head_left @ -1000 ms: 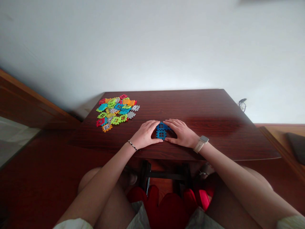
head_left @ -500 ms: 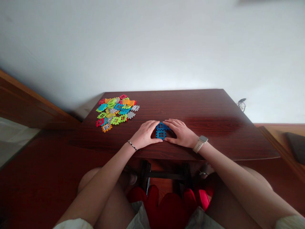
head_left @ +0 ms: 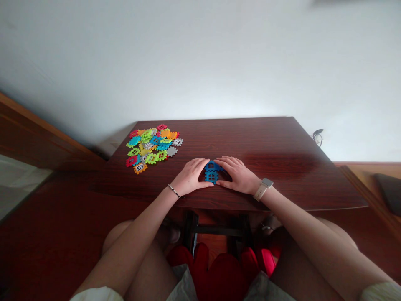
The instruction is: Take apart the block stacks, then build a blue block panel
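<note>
A small blue block structure (head_left: 212, 171), made of square interlocking window tiles, stands near the front edge of a dark wooden table (head_left: 269, 154). My left hand (head_left: 190, 177) cups its left side with fingers curved round it. From the right, my right hand (head_left: 238, 174) presses against it, thumb at its base. Both hands grip the blue piece together. A thin bracelet is on my left wrist and a pale watch (head_left: 265, 186) on my right.
A pile of several loose coloured tiles (head_left: 152, 146), green, orange, red, blue and grey, lies at the table's back left. A white wall rises behind. A small dark object (head_left: 318, 136) sits beyond the right edge. Red cushions (head_left: 219, 271) lie below between my knees.
</note>
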`<state>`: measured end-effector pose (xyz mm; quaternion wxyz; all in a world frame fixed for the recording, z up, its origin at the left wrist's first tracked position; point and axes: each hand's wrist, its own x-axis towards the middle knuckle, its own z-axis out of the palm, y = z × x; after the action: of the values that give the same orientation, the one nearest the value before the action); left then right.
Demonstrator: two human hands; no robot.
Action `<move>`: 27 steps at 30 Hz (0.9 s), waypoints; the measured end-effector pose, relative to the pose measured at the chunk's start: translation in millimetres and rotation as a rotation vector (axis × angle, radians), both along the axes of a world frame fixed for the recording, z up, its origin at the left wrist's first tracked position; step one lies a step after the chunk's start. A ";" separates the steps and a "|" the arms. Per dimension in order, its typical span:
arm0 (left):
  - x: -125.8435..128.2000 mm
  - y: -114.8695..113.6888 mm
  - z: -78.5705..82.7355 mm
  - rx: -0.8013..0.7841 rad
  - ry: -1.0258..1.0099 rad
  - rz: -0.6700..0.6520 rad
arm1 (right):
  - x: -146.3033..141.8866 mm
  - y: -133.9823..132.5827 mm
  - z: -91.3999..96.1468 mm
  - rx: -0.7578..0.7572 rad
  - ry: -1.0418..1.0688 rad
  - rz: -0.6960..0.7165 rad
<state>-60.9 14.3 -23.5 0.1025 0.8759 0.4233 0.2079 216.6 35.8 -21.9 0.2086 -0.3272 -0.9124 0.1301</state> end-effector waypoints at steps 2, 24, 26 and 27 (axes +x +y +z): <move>0.2 0.0 0.9 -0.008 -0.001 0.001 | 0.1 0.0 -0.2 0.000 -0.001 0.001; 2.7 -0.7 3.3 -0.019 -0.049 0.002 | -1.0 0.0 2.2 -0.021 0.008 -0.020; 2.9 -1.0 3.8 -0.012 -0.052 -0.001 | -1.2 -1.1 2.9 -0.015 -0.009 -0.015; 2.9 -1.3 4.0 -0.007 -0.053 -0.004 | -1.4 -1.9 3.0 -0.013 -0.015 -0.014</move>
<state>-58.0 13.0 -19.5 0.1172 0.8705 0.4194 0.2292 215.2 33.9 -18.9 0.2003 -0.3358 -0.9109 0.1320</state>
